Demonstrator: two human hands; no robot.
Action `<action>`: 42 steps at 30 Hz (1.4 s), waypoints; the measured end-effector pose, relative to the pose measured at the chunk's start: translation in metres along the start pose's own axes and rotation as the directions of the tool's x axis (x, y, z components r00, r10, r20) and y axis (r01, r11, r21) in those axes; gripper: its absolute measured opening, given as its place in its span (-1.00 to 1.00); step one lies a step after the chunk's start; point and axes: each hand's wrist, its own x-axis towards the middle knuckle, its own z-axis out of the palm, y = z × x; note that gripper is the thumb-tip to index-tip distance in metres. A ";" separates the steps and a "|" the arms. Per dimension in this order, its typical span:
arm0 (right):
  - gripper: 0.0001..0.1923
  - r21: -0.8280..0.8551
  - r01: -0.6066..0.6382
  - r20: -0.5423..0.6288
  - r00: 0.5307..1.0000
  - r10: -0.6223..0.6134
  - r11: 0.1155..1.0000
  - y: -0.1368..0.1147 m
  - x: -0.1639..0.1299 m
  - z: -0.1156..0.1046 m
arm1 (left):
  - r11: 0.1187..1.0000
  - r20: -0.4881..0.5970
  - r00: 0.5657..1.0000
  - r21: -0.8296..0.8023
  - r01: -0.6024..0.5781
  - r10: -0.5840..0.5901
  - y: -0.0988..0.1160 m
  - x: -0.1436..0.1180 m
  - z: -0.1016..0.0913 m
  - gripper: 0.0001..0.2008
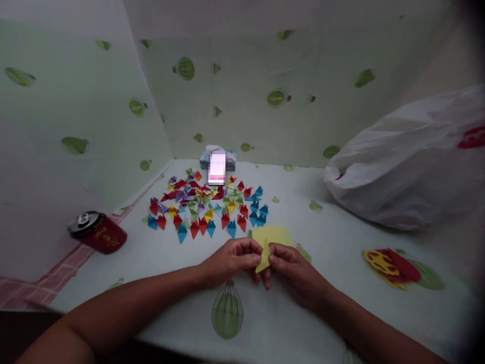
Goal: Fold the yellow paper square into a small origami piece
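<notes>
A small piece of folded yellow paper (263,257) is pinched between my two hands, above the near part of the table. My left hand (238,258) grips its left edge with thumb and fingers. My right hand (290,268) pinches it from the right side. Just behind the hands lie square sheets of yellow paper (278,234), partly covered by my fingers, with a bit of green at their left corner. Farther off, several folded paper cranes (209,215) in red, blue, yellow, purple and green are spread over the table.
A lit phone (216,168) leans against a tissue box (231,161) at the back. At the left stands a red drink can (99,232). A white plastic bag (409,167) fills the right back, and red and yellow cut-out pieces (392,266) lie in front of it.
</notes>
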 end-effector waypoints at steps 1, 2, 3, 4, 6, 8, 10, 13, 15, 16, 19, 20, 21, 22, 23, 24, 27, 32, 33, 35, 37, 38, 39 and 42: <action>-0.73 -0.027 0.004 -0.002 1.000 -0.004 1.000 0.000 0.000 0.000 | 1.000 -0.031 1.000 0.027 0.003 -0.002 0.001 0.000 0.000 -0.66; -0.72 -0.064 0.007 -0.009 1.000 -0.008 0.998 0.000 0.000 -0.001 | 0.998 -0.065 0.998 0.062 0.006 -0.002 0.002 0.000 -0.001 -0.66; -0.71 -0.107 0.008 -0.026 1.000 -0.010 0.994 0.000 0.000 -0.001 | 0.995 -0.095 0.995 0.100 0.011 -0.002 0.003 0.001 -0.001 -0.66; -0.70 -0.153 0.006 -0.050 0.999 -0.013 0.988 0.000 0.000 -0.001 | 0.991 -0.119 0.993 0.136 0.019 -0.003 0.004 0.001 -0.001 -0.66; -0.67 -0.246 -0.003 -0.095 0.995 -0.021 0.969 -0.001 -0.001 -0.002 | 0.981 -0.142 0.990 0.190 0.040 -0.013 0.005 0.000 0.000 -0.66; -0.63 -0.322 -0.006 -0.111 0.993 -0.031 0.947 -0.002 -0.001 -0.002 | 0.974 -0.140 0.990 0.222 0.049 -0.018 0.005 0.000 0.000 -0.67; -0.62 -0.373 -0.005 -0.111 0.993 -0.039 0.928 -0.002 -0.001 -0.002 | 0.968 -0.135 0.991 0.246 0.051 -0.018 0.005 -0.001 0.001 -0.69; -0.60 -0.407 -0.014 -0.143 0.989 -0.049 0.913 -0.003 -0.002 -0.001 | 0.958 -0.127 0.992 0.282 0.044 -0.008 0.005 -0.001 0.001 -0.72; -0.60 -0.429 -0.028 -0.179 0.982 -0.055 0.903 -0.004 -0.002 -0.001 | 0.956 -0.117 0.993 0.292 0.038 -0.004 0.005 -0.001 0.001 -0.73; -0.59 -0.446 -0.031 -0.196 0.979 -0.064 0.894 -0.004 -0.002 -0.001 | 0.956 -0.109 0.994 0.293 0.035 -0.003 0.005 -0.001 0.002 -0.72; -0.60 -0.533 -0.021 -0.228 0.966 -0.119 0.846 -0.006 -0.003 -0.001 | 0.950 -0.111 0.994 0.313 0.018 0.018 0.005 -0.001 0.002 -0.74; -0.60 -0.566 -0.011 -0.226 0.964 -0.143 0.824 -0.006 -0.003 -0.001 | 0.945 -0.119 0.993 0.326 0.013 0.027 0.004 -0.001 0.003 -0.75; -0.61 -0.597 0.001 -0.219 0.962 -0.164 0.802 -0.006 -0.003 0.000 | 0.940 -0.130 0.991 0.340 0.013 0.034 0.004 -0.001 0.003 -0.77; -0.62 -0.622 0.012 -0.211 0.960 -0.183 0.783 -0.007 -0.004 0.001 | 0.936 -0.141 0.989 0.353 0.017 0.036 0.003 -0.002 0.003 -0.78; -0.63 -0.641 0.022 -0.201 0.960 -0.196 0.767 -0.007 -0.004 0.001 | 0.932 -0.150 0.988 0.361 0.024 0.033 0.002 -0.002 0.003 -0.78; -0.64 -0.652 0.031 -0.194 0.959 -0.207 0.757 -0.006 -0.004 0.002 | 0.931 -0.157 0.987 0.365 0.031 0.028 0.002 -0.002 0.003 -0.79; -0.64 -0.666 0.028 -0.200 0.956 -0.215 0.746 -0.006 -0.005 0.003 | 0.935 -0.197 0.980 0.354 0.035 0.038 0.000 -0.001 0.005 -0.79; -0.65 -0.591 0.018 -0.231 0.954 -0.191 0.806 -0.005 -0.005 0.005 | 0.963 -0.257 0.966 0.264 0.056 0.014 0.002 -0.002 0.007 -0.76; -0.66 -0.555 0.016 -0.241 0.954 -0.179 0.831 -0.005 -0.004 0.006 | 0.967 -0.254 0.967 0.248 0.051 0.015 0.002 -0.002 0.007 -0.75; -0.66 -0.496 0.015 -0.258 0.952 -0.164 0.868 -0.004 -0.004 0.006 | 0.973 -0.247 0.969 0.231 0.029 0.030 0.003 -0.002 0.007 -0.74; -0.67 -0.476 0.019 -0.278 0.945 -0.171 0.879 -0.003 -0.004 0.006 | 0.971 -0.228 0.972 0.238 0.008 0.048 0.002 -0.002 0.007 -0.74; -0.67 -0.479 0.022 -0.285 0.942 -0.179 0.877 -0.002 -0.004 0.006 | 0.967 -0.218 0.974 0.255 -0.005 0.063 0.002 -0.002 0.007 -0.74; -0.68 -0.490 0.026 -0.289 0.938 -0.191 0.871 -0.002 -0.004 0.006 | 0.960 -0.214 0.973 0.279 -0.022 0.084 0.002 -0.003 0.007 -0.74; -0.68 -0.548 0.039 -0.282 0.932 -0.228 0.835 -0.003 -0.006 0.006 | 0.929 -0.232 0.960 0.364 -0.061 0.154 0.001 -0.003 0.009 -0.78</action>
